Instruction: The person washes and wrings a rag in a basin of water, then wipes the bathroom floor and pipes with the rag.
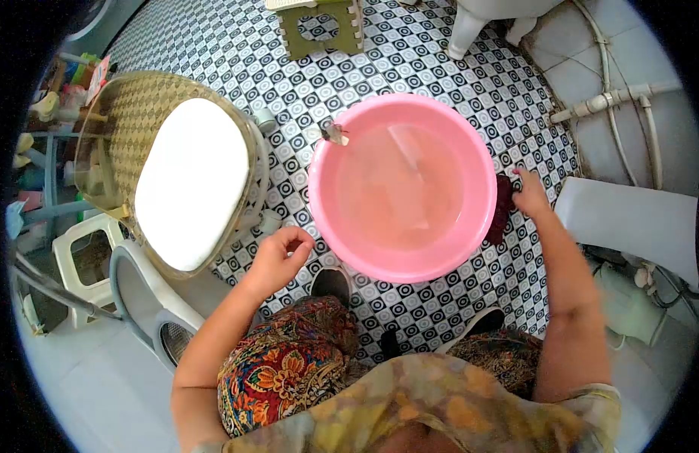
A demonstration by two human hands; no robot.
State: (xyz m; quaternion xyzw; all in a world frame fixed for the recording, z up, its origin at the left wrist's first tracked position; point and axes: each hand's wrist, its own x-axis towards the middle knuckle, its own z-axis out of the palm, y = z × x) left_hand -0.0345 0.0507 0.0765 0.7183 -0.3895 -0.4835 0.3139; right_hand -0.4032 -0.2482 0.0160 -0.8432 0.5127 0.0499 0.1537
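A large pink basin (pixel 336 245) of cloudy water stands on the patterned floor in front of me. Just off its lower left rim, my left hand (pixel 283 257) hovers with its fingers loosely curled, the thumb apart, and nothing in it. On the basin's other side, my right hand (pixel 530 196) is at the edge of a dark maroon cloth (pixel 502 215), and its fingers appear to pinch it. Part of the cloth is hidden by the basin. A small grey and white item (pixel 335 134) rests on the rim at the upper left; its kind is unclear.
To my left is a tub with a white lid (pixel 194 185) and a translucent brownish cover (pixel 111 128). A green folding stool (pixel 320 34) stands beyond the basin. Pipes (pixel 614 100) run along the right wall near a white panel (pixel 629 219). My shoes (pixel 330 283) are close to the basin.
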